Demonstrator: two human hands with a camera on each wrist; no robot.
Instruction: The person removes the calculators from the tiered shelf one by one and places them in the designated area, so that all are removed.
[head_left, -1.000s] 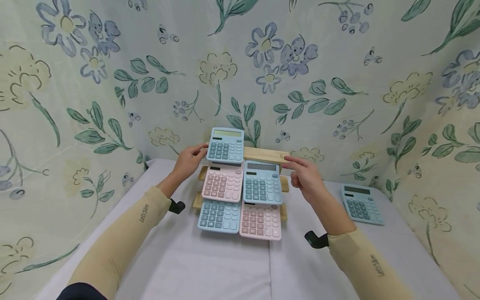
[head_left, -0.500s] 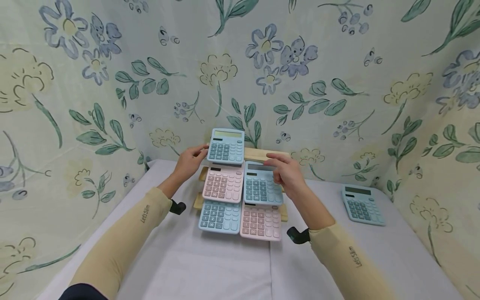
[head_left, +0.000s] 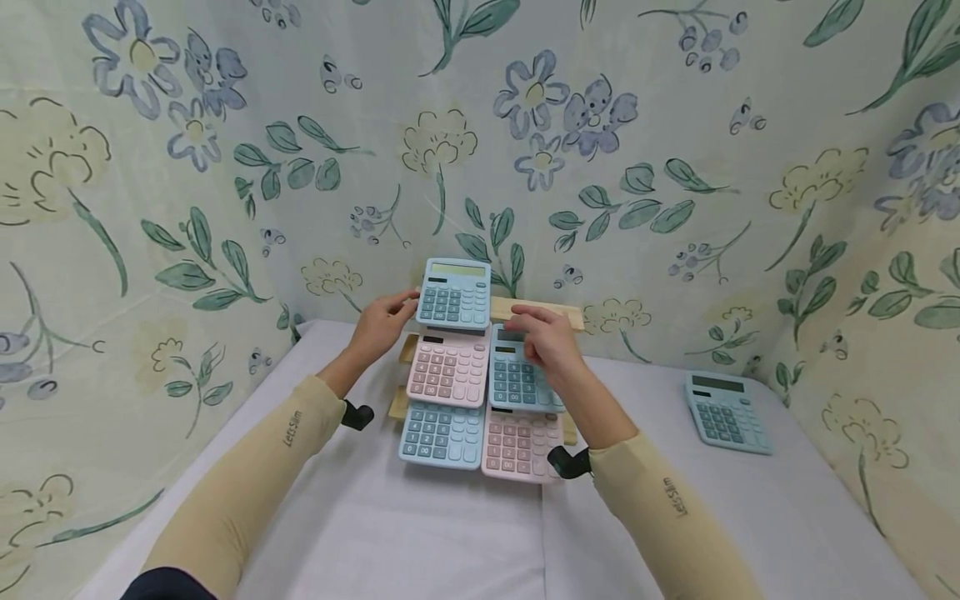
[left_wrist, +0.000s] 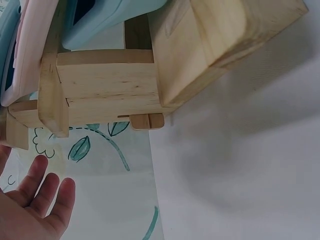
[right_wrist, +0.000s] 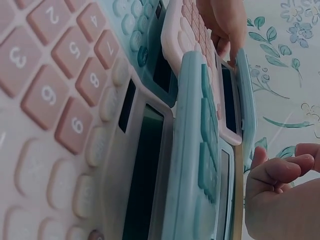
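Note:
My left hand (head_left: pixel 381 323) has its fingertips at the left edge of the top light-blue calculator (head_left: pixel 453 293) and the wooden rack's end. Contact is hard to tell; several of its fingers (left_wrist: pixel 59 206) stretch loosely in the left wrist view. My right hand (head_left: pixel 549 340) holds nothing. Its index finger reaches left in front of the rack's top bar (head_left: pixel 536 312), the others loosely curled, and it partly covers the right blue calculator (head_left: pixel 512 377). On the left, a pink calculator (head_left: pixel 447 368) sits below the top one.
A blue calculator (head_left: pixel 442 435) and a pink calculator (head_left: pixel 517 446) fill the rack's lowest tier. Another blue calculator (head_left: pixel 726 412) lies on the white tablecloth (head_left: pixel 360 517) at the right. A flowered curtain (head_left: pixel 300 100) hangs close behind.
My right hand has moved left from the right end of the top bar to over the right blue calculator's upper part. My left hand and the calculators have stayed put.

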